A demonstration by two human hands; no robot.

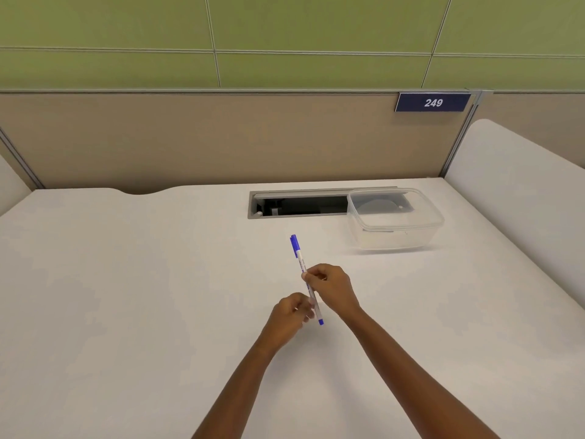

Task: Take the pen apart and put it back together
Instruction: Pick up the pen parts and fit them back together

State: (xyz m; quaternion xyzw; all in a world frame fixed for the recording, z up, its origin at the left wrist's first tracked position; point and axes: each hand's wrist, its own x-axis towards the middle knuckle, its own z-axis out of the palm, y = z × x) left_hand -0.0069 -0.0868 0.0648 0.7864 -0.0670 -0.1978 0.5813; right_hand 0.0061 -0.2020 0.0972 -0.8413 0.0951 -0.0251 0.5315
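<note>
**A:** Where was the pen (299, 262), and what had hold of it?

**B:** Just below the centre of the frame, lifted off the white desk (126, 280). Both hands were closed on it. The right hand (334, 285) pinched the white barrel about midway with curled fingertips. The left hand (289, 315) was curled round the lower stretch, close to the blue end plug (320, 321). Neither hand had anything else in it.

**A:** Which way did it lie?

**B:** Its long axis ran steeply up the frame, leaning a little to the left at the top. The blue cap (293, 243) pointed toward the upper middle, away from the person, and the plug end pointed toward the lower right. All the pieces I could see were joined.

**A:** So how should that step have been done?

**B:** My judgement was that 1 hand ought to anchor the barrel while the other worked a single end piece. The cap stood clear of both hands, so 1 hand would have had to slide up to reach it. A straight pull along the axis with a slight twist would suit best, since bending could flex the thin barrel. Small parts roll, so I'd have set them on the desk near the clear container (392, 240), away from the open cable slot (300, 205).
</note>
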